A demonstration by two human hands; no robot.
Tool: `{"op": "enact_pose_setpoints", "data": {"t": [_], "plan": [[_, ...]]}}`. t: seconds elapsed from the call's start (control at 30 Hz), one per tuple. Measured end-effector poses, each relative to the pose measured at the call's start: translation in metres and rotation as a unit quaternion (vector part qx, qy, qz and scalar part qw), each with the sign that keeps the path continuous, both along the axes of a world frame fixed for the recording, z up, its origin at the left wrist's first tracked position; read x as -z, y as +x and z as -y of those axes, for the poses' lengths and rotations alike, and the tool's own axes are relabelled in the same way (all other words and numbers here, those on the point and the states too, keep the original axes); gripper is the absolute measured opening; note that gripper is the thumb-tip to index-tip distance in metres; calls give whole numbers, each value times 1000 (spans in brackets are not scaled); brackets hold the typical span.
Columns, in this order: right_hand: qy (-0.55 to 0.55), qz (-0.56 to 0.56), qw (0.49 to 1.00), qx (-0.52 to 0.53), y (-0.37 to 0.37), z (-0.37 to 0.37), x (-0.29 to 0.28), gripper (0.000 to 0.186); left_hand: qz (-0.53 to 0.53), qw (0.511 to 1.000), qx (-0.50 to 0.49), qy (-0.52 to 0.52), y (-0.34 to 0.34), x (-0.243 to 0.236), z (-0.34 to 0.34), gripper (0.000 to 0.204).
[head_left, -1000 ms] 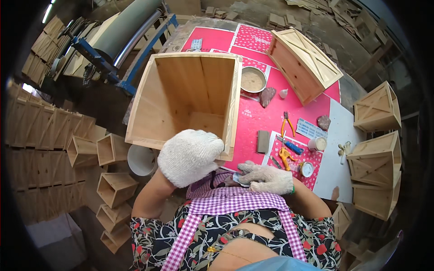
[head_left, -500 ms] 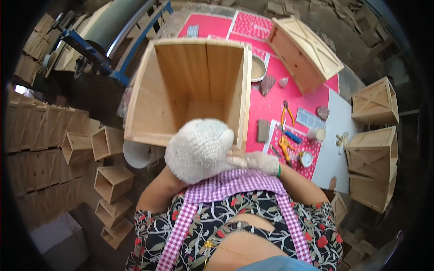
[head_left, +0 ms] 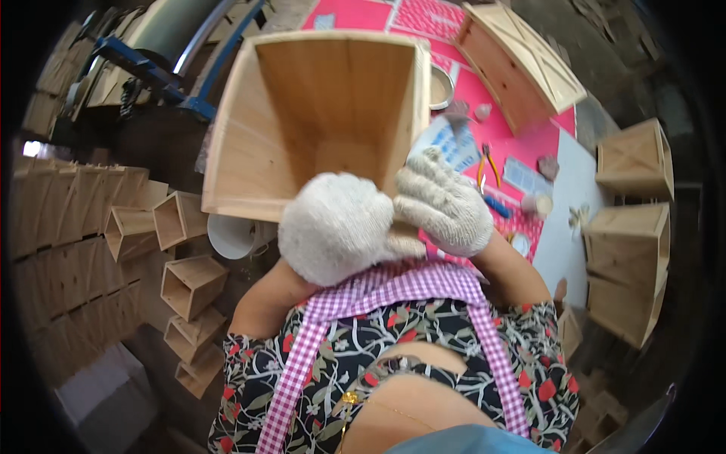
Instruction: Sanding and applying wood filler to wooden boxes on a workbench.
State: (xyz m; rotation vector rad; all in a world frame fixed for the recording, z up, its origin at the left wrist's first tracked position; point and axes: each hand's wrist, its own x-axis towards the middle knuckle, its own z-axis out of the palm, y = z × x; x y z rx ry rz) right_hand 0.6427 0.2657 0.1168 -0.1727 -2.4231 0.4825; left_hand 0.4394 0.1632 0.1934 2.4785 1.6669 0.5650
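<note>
In front of me a large wooden box (head_left: 249, 144) lies with its open mouth toward me. My left hand (head_left: 336, 227), in a white knit glove, is a rounded closed shape at the box's near rim; whatever its fingers hold is hidden. Beside it my right hand (head_left: 446, 204), gloved too, has its fingers bent together at the box's right edge. From these fingers a sheet of sandpaper (head_left: 452, 144) with blue print on its pale back sticks up, its far end blurred dark.
On the pink-covered table (head_left: 522, 98) right of the box are pliers (head_left: 490, 166), a blue-handled tool (head_left: 497, 206), a small tub (head_left: 537, 204), a round bowl (head_left: 441, 89) and another wooden box (head_left: 522, 60). A white bucket (head_left: 234, 236) and stacked boxes (head_left: 193, 286) stand at left.
My right hand has risen from near my apron to the box's right edge, with the printed sandpaper now at its fingers. My left hand has shifted slightly; the view has tilted a little.
</note>
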Motion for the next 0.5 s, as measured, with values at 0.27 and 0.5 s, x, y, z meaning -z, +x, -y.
{"op": "enact_pose_setpoints", "data": {"t": [0.27,0.5], "plan": [[89,90,989,73,-34,-69,-20,57,17,996,6,92,-9,22,6,26],[59,229,964,117,-21,-125,-36,78,76,989,32,123,-11,22,9,21]]}}
